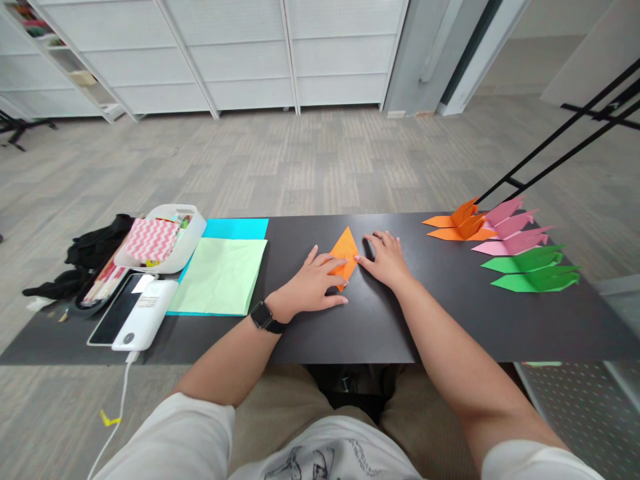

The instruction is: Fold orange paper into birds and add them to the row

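A folded piece of orange origami paper [349, 245], kite-like in outline, lies flat on the dark table [380, 327] in front of me. My left hand [316, 281] rests over its left side with fingers spread, the fingertips on the paper. On the other side, my right hand [386, 259] lies with its thumb at the paper's right edge, fingers apart and partly bent on the tabletop. Part of the paper's lower left is hidden under my left fingers. Neither hand grips anything.
Light green paper [225, 277] lies over blue sheets [237, 229] at left. Beyond are a white basket [193, 243], a white power bank [146, 317] with a cable, a phone or tablet [113, 323] and black cloth [97, 247]. Folded orange [463, 223], pink [515, 227] and green [535, 277] paper figures line the right.
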The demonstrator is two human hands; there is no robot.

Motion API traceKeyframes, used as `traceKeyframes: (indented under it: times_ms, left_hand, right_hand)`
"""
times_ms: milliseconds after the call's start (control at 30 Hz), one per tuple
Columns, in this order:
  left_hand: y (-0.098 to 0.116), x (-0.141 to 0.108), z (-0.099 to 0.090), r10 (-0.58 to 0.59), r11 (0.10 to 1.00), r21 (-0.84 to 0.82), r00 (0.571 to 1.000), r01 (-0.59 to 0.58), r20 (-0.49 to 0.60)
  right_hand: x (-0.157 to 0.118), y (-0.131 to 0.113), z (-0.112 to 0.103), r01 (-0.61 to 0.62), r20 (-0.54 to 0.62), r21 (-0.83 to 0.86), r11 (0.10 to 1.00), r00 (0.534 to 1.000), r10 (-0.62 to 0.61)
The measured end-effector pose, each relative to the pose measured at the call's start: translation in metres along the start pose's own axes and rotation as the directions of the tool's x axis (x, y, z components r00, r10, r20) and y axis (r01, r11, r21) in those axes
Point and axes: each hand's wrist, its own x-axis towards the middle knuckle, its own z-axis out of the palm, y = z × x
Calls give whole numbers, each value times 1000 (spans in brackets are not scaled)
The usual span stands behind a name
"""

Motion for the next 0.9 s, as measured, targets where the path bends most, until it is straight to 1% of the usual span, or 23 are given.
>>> traceKeyframes:
  times_ms: [233,300,367,433,467,533,600,667,767,833,900]
  left_hand:
    - [-5,-5,-11,61,997,-49,998,-59,36]
    - [-6,-6,-14,88,993,-76,996,-86,28]
    - [-8,-6,-15,103,989,-108,995,-103,-3]
    - [-11,-5,-14,58,990,-121,996,-66,-70]
    - [-13,-4,-13,8,993,-117,994,-21,-112]
    - [-18,-2,-10,-110,991,-97,976,93,-190]
    - [-22,1,-6,-189,981,-80,957,175,-222]
    - [-25,2,-3,-221,975,-72,951,210,-216]
    - [-26,3,0,-239,971,-63,952,231,-190]
    - [-25,3,1,-241,970,-65,954,233,-180]
    - [-25,3,2,-238,971,-74,956,229,-172]
  right_hand:
    - [0,1,0,9,-8,12,1000,1000,-9]
    - [0,2,0,13,-13,14,1000,1000,-13]
    - [0,3,1,13,-12,13,1000,1000,-13]
    - [0,3,2,16,-16,19,1000,1000,-16]
    - [0,3,2,19,-23,28,999,1000,-19]
    - [1,3,1,24,-50,52,998,999,-21]
    - [2,3,-1,35,-87,69,997,996,-29]
    - [2,3,-3,75,-121,69,995,990,-67]
    - [2,-1,-7,190,-143,62,980,973,-180]
    - [1,-4,-8,264,-126,63,962,959,-255]
    - [1,-7,-9,311,-83,71,948,949,-305]
